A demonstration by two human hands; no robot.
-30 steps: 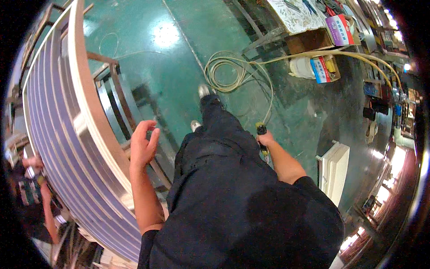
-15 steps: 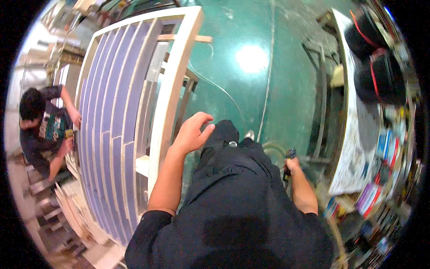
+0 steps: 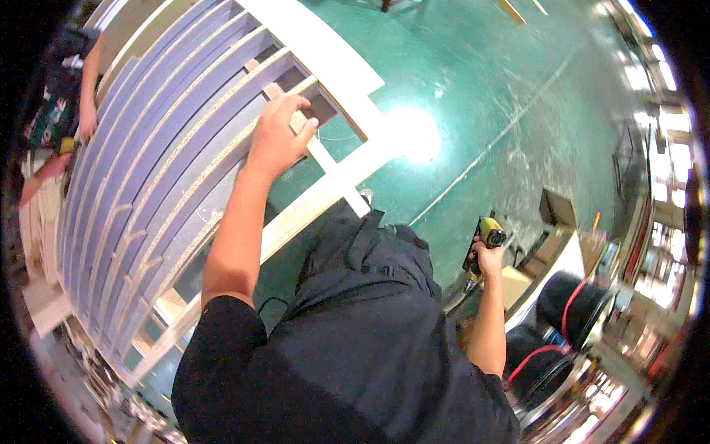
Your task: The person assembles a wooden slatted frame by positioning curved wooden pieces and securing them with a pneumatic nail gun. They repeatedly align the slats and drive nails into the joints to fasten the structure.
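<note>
A large pale timber frame (image 3: 305, 201) lies on my left, filled with several long boards (image 3: 194, 122) set on edge, purple-grey with raw chipboard edges. Over its near corner is my left hand (image 3: 275, 137), fingers spread and curved, beside a narrow wooden strip (image 3: 322, 157) that crosses the frame. Whether the fingertips touch the wood I cannot tell. On the right, clear of the frame, my right hand (image 3: 489, 259) is closed round a yellow-and-black nail gun (image 3: 487, 231). A fitting shows at the tool's lower end.
At the far left another person's hand (image 3: 88, 124) rests by the outer boards; that person's other hand (image 3: 53, 167) is near a small yellow thing. Black round containers (image 3: 568, 302) with red bands stand at lower right. Green floor (image 3: 510, 89) extends ahead.
My view has swung to the right, bringing the frame's corner nearer. My left hand has come over the frame from beside it. The nail gun is raised, still in my right hand.
</note>
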